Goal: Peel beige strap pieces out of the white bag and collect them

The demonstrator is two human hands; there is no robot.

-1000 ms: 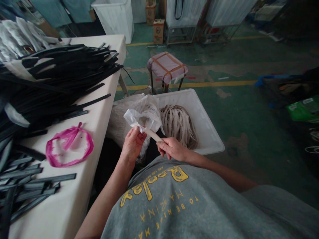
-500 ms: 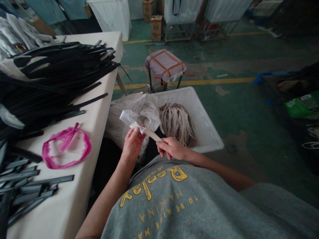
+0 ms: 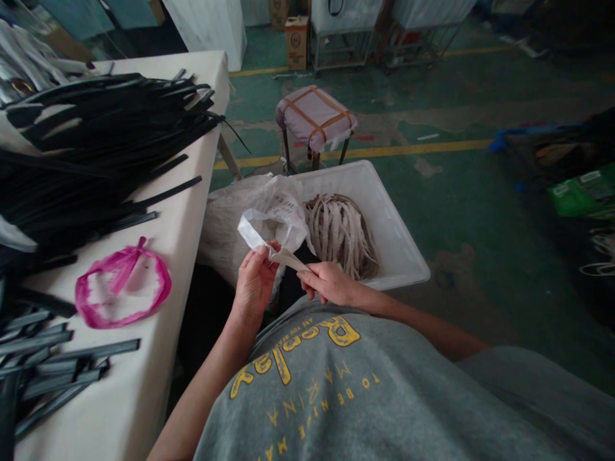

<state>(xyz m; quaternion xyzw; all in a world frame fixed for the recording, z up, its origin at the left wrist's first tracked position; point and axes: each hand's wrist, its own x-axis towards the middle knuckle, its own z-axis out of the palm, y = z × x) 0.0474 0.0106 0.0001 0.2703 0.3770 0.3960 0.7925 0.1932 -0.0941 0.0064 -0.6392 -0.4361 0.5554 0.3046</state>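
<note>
My left hand pinches a strip of white backing paper that curls up and away from a short beige strip. My right hand is closed on the other end of that beige strip, thumb on top. Both hands are held close together in front of my grey shirt, just above a crumpled plastic bag. Behind them a white plastic bin on the floor holds a heap of beige strips.
A white table on my left carries a big pile of black strips, a pink plastic loop and more dark strips near its front. A padded stool stands beyond the bin, on a green floor with yellow lines.
The hands have drawn slightly closer together, and the white paper has peeled a little further off the beige strip. The view has tilted down a little.
</note>
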